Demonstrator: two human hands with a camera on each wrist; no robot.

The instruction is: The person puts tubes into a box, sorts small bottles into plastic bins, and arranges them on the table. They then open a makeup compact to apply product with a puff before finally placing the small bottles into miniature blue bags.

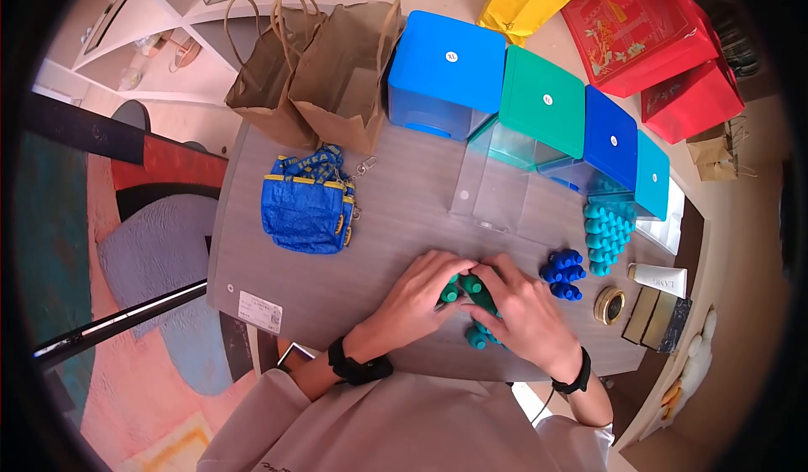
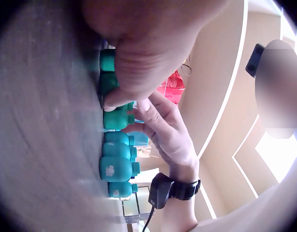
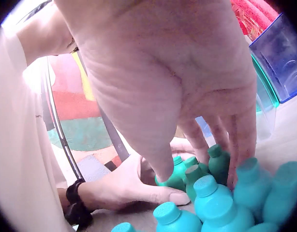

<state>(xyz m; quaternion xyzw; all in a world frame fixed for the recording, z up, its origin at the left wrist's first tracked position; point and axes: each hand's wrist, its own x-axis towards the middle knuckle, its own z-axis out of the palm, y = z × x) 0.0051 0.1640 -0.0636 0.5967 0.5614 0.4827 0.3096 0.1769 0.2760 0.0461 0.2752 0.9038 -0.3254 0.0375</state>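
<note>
Small green bottles (image 1: 470, 284) with round caps stand upright in a tight cluster on the table, between the two hands. From the left side my left hand (image 1: 421, 291) curls round them, its thumb along the near side. My right hand (image 1: 528, 314) reaches over from the right, fingers behind the cluster and thumb in front, also holding green bottles (image 3: 218, 164). Right beside them stand several teal bottles (image 2: 117, 168), partly under the right hand in the head view. The right palm and fingers hide some of the green ones.
Dark blue bottles (image 1: 562, 273) and more teal bottles (image 1: 608, 234) stand to the right. Behind are lidded boxes in blue (image 1: 446, 59), green (image 1: 547, 101) and teal (image 1: 652, 173), the green one with its clear front (image 1: 492, 198) lowered. A blue bag (image 1: 303, 207) lies left.
</note>
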